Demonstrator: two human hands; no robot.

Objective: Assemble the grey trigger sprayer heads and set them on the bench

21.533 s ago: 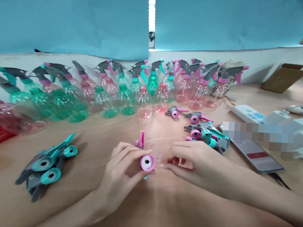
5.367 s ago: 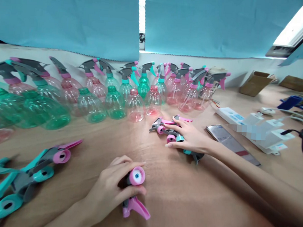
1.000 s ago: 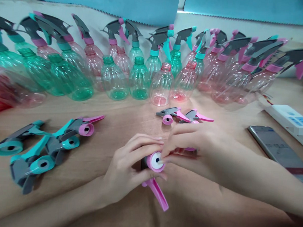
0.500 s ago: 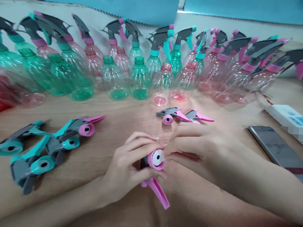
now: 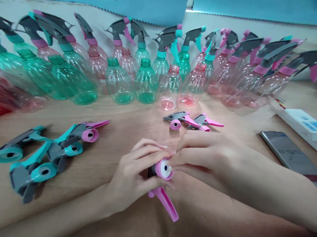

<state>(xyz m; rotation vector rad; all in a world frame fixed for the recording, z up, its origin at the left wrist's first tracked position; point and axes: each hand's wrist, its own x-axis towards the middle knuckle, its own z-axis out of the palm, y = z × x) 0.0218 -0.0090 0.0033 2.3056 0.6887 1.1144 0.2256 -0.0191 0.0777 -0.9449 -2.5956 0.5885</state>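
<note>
My left hand (image 5: 132, 167) is wrapped around a grey and pink spray trigger head (image 5: 167, 205), its collar turned up toward me and its pink lever sticking out below. Inside the pink collar sits a white disc with a dark hole at its centre. At the collar's right side, the fingers of my right hand (image 5: 207, 153) are pinched on a small whitish translucent piece (image 5: 169, 168) by the hole; most of that piece is hidden. Beyond my hands lie two more pink and grey trigger heads (image 5: 175, 124).
Several trigger heads (image 5: 44, 171), mostly turquoise, lie at the left. Across the back stand open green bottles (image 5: 146, 83) and pink bottles (image 5: 169, 87), before rows of bottles with spray heads (image 5: 162, 54). A phone (image 5: 285, 151) and a white box (image 5: 305, 122) are at the right.
The white disc and collar have tilted slightly to the right, and the lever has dipped a little. My right fingers stay at the collar, having shifted only slightly.
</note>
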